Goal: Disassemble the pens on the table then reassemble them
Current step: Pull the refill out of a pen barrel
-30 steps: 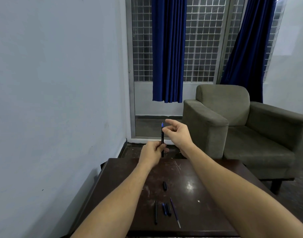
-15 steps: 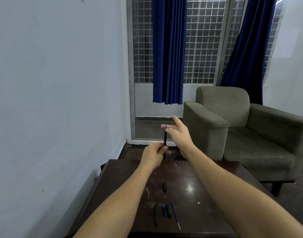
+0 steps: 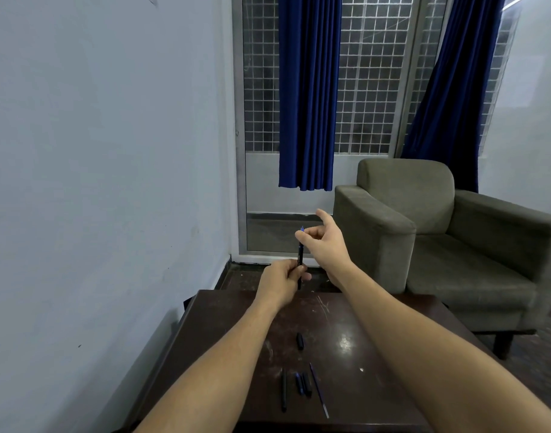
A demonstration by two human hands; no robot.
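Left hand (image 3: 283,278) grips the pen (image 3: 300,257) upright above the table's (image 3: 393,354) far edge, steadying it while right hand (image 3: 325,242), fingers half-spread, pinches its blue top, probably to twist it.

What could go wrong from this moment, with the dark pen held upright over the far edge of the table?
1. The slim black pen with a blue tip is held in the air near the dark wooden table's far edge by the left hand, with the right hand pinching its top. If a small part slips free, it could fall to the floor.
2. The short black cap piece and the thin refill lie loose on the table; a sweeping forearm might knock them off.
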